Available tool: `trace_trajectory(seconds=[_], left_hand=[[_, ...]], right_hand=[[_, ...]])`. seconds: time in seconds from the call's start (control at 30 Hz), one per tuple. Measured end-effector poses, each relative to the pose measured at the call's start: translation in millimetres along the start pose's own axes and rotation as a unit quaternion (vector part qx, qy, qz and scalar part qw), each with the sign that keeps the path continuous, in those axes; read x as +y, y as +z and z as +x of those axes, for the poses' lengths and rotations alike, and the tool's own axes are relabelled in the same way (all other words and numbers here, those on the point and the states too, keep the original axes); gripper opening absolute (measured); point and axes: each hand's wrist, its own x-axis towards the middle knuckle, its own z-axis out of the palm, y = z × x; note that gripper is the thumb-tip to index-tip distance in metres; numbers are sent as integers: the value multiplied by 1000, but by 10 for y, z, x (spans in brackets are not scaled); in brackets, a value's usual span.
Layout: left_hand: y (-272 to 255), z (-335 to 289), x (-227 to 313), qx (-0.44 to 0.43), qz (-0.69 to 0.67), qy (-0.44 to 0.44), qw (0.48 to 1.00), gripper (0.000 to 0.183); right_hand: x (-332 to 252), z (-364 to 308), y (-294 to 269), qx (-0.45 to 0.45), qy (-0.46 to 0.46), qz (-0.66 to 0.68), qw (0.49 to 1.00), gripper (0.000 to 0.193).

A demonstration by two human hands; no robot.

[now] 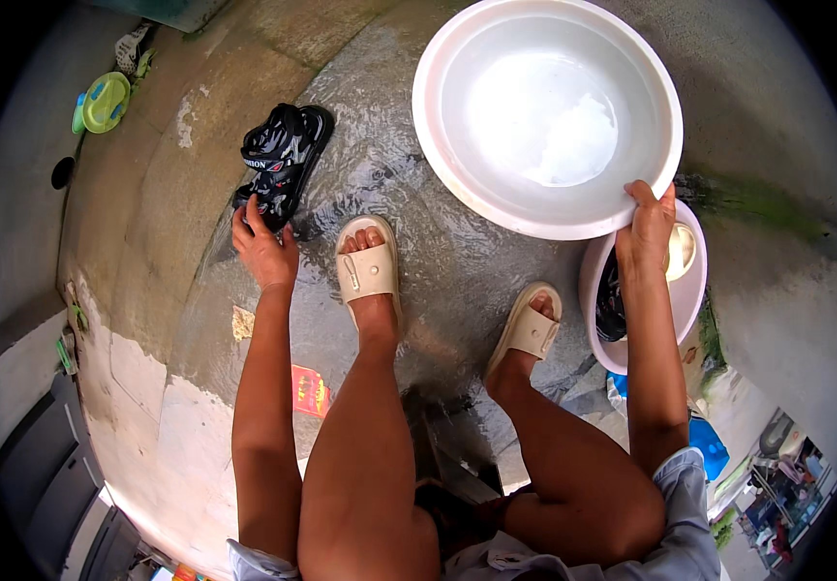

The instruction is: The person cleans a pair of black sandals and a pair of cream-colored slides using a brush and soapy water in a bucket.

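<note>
A large white basin (447,184) is at the upper right, bright glare on its inside, perhaps from water. My right hand (646,228) is closed on its near right rim. At the left, a black patterned sandal (278,160) lies on the wet ground, its straps glossy. My left hand (265,254) is at the sandal's near end, thumb and fingers apart, fingertips overlapping its edge. Whether they press on it I cannot tell. Partly behind my right forearm stands a smaller pink basin (686,290) with a dark shoe (610,305) and a pale yellowish item (680,252) inside.
My feet, in beige slides (368,271), stand apart on wet concrete. A red packet (310,390) and a crumbly tan piece (243,322) lie near my left leg. A green plastic dish (106,103) is at the far left. A blue item (708,447) is beside my right arm.
</note>
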Motion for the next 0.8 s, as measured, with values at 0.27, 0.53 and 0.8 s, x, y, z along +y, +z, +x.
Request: trace_trajectory(seconds=[0.27, 0.53, 0.8], left_hand=[[257, 591, -609, -187, 234, 104, 948, 68], [122, 218, -466, -92, 8, 109, 990, 41], [-339, -425, 115, -46, -108, 47, 992, 35]], right_hand=[[933, -24, 508, -144, 218, 23, 965, 38], [-11, -589, -1095, -42, -325, -531, 781, 57], [828, -642, -2980, 74, -48, -692, 717, 54]])
